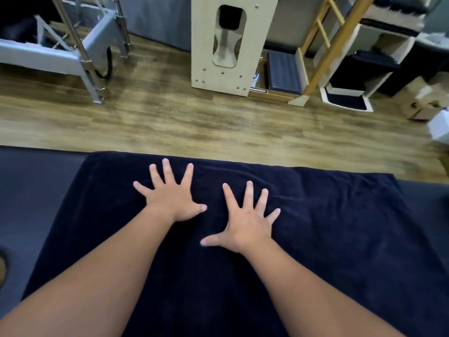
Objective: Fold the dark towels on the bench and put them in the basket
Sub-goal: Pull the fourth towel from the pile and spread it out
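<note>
While both palms lie flat on it, the dark towel point(315, 239) is spread wide over the tabletop point(36, 190), covering most of its near and middle part. The left hand point(172, 200) presses the cloth slightly left of centre, its fingers point(167, 170) straight, released and splayed, their tips pointing toward the towel's far edge and stopping just short of it. The right hand point(245, 227) rests a little nearer and to the right, close beside the left but not touching it; it too is fanned out flat with nothing grasped, thumb stretched leftward. The towel lies under both hands and reaches out well beyond them on every side.

The cloth is deep navy, soft and plush, with a matte nap and shallow wrinkles running toward its far right corner. Its far edge runs roughly along the far edge of the tabletop. The tabletop shows on the left as a smoother, slightly paler dark blue padded surface. Beyond it lies a wooden floor point(170, 117) of brown grained planks. On the far side stand a pale wooden upright panel point(230, 76) with a rounded cut-out and metal studs, a grey metal frame point(92, 57) to the left, and a yellow wooden ladder point(335, 37) to the right.
</note>
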A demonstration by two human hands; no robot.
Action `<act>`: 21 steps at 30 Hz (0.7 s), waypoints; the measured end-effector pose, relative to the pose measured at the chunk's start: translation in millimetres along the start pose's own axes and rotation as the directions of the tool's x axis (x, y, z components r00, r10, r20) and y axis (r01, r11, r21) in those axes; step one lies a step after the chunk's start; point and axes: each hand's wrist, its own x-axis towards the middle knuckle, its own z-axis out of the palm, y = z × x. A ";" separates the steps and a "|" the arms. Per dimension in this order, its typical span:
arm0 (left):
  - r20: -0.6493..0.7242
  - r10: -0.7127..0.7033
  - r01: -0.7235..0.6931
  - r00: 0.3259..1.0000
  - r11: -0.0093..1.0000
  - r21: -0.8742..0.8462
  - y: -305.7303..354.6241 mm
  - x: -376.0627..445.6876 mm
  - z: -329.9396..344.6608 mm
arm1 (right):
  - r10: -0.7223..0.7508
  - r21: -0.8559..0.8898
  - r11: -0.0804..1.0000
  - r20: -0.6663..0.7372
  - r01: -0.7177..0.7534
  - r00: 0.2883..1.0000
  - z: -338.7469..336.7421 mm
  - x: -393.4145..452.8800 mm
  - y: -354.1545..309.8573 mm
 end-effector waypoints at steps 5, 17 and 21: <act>-0.133 0.264 -0.233 0.955 0.950 0.210 87.8 -52.1 10.0 | 0.017 0.066 0.998 -0.152 -0.007 0.988 12.2 -13.0 77.4; 0.141 0.223 -0.235 0.965 0.969 0.079 298.6 -50.3 43.8 | 0.295 0.240 0.937 -0.148 -0.255 0.944 -56.0 68.2 357.5; 0.138 0.203 -0.217 0.969 0.972 0.094 297.1 -49.3 43.6 | 0.299 0.260 0.933 -0.174 -0.249 0.938 -79.0 99.0 396.7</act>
